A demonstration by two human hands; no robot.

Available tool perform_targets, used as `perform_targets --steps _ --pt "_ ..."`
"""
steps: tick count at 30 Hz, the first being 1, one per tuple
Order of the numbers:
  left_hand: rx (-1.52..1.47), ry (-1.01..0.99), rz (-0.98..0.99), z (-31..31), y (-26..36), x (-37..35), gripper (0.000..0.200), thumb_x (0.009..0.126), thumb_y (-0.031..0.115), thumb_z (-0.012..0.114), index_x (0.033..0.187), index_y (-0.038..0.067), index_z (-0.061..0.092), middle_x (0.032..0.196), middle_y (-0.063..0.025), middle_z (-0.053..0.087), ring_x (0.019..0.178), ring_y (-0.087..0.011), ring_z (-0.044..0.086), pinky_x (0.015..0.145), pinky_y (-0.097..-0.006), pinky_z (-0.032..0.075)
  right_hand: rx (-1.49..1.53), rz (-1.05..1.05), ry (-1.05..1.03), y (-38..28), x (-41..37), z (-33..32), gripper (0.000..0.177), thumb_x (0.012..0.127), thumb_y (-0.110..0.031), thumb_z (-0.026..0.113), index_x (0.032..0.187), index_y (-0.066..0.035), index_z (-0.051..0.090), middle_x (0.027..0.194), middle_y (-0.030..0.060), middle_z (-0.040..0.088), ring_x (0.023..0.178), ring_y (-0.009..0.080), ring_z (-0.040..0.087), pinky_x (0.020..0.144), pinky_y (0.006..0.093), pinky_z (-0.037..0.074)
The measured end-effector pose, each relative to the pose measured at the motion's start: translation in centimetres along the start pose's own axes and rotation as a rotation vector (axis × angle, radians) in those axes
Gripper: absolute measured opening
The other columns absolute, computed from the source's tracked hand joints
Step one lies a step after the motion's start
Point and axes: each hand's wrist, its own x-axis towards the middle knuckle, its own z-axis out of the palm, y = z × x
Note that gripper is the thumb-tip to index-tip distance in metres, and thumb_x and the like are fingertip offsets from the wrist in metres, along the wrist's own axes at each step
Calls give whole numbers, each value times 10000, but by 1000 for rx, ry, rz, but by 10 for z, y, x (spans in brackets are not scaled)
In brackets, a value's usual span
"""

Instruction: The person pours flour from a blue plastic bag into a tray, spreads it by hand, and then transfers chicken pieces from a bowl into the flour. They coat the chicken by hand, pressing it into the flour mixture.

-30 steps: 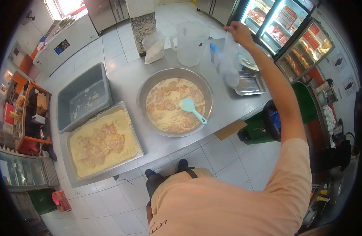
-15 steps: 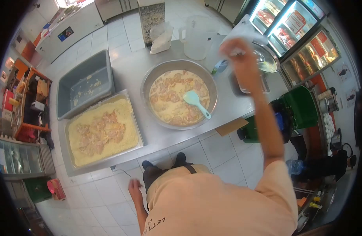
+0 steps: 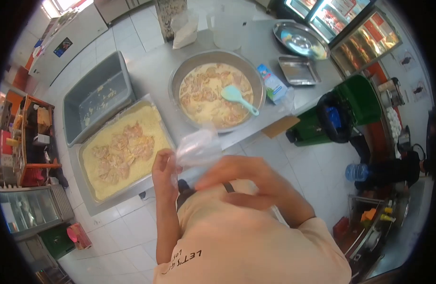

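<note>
My left hand (image 3: 165,164) is closed on the edge of a thin, clear plastic sheet or glove (image 3: 199,147), whose exact shape I cannot make out. My right hand (image 3: 237,175) is smeared by motion just right of it, in front of my body. Beyond them a round metal bowl (image 3: 174,102) holds raw chicken pieces in a pale, creamy liquid. A light-blue spoon (image 3: 234,94) rests in the bowl, its handle near the rim. To the left, chicken pieces (image 3: 121,154) lie on pale yellow crumbs in a metal tray (image 3: 162,128).
A grey tub (image 3: 76,116) with scraps stands behind the tray. Right of the bowl lie a blue-and-white box (image 3: 273,85), a small metal tray (image 3: 301,75) and an oval platter (image 3: 301,40). A clear jug (image 3: 227,28) and a bag (image 3: 185,31) stand behind. A green bin (image 3: 308,125) is at right.
My right hand has come back from the table's far right to my front. My left hand has risen and now grips clear plastic. The box beside the bowl is now uncovered.
</note>
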Motion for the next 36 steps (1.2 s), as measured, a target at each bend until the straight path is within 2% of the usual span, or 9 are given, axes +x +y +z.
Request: perform_targets --steps 5,7,9,10,12,16,19,28,36 --pt "-214 -130 -34 -30 38 -6 218 889 100 624 1082 106 522 1034 16 537 934 -102 512 793 -273 403 376 -409 102 -51 27 63 204 872 -72 600 1014 71 564 951 172 653 864 347 658 753 436 552" --pt "-264 -192 -33 -48 59 -16 233 890 95 625 1093 106 510 1055 7 533 973 -118 519 834 -289 408 72 -536 49 -36 28 89 311 787 49 519 1086 41 603 1111 213 611 1088 299 548 877 404 467" --pt "-401 -199 -36 -61 81 -21 267 890 83 623 1118 113 487 1072 -10 533 1030 -145 533 896 -323 430 -295 17 218 -59 57 91 319 870 -140 583 1143 22 550 1120 161 573 985 327 629 868 411 515" --pt "-425 -288 36 -70 92 -26 289 886 80 628 1128 117 476 1093 -19 529 1065 -160 535 938 -347 440 -739 -308 463 -2 64 90 429 848 -156 594 1258 -52 523 1322 117 480 1157 243 537 903 366 467" --pt "-435 -271 85 -95 100 -25 293 874 73 641 1115 116 481 1099 -17 521 1052 -160 540 904 -328 462 -430 35 755 43 85 101 527 837 -180 636 1319 -49 468 1311 153 461 1171 233 462 954 369 382" --pt "-250 -168 147 -136 105 -24 323 893 40 583 1189 79 462 1155 -70 510 985 -160 585 721 -237 549 401 849 537 129 82 139 511 879 -307 652 1288 -42 501 1245 107 557 1096 174 536 943 334 410" --pt "55 -123 134 -169 109 -23 286 876 24 572 1148 77 500 1082 -32 511 794 -77 514 560 -203 407 807 649 487 139 88 168 528 846 -284 703 1258 -13 518 1163 97 609 1012 163 585 847 295 468" --pt "842 -251 244 -193 111 -23 282 843 225 680 1062 55 629 910 -55 658 865 -131 584 810 -301 468 291 545 372 114 119 185 465 817 -281 735 1182 -36 584 990 58 655 877 122 608 767 264 489" --pt "254 34 177 -206 103 -14 394 967 370 506 780 39 606 735 -34 614 653 -122 590 656 -273 474 233 658 257 133 100 209 550 811 -314 740 1232 -19 544 1083 83 628 995 137 568 912 306 427"
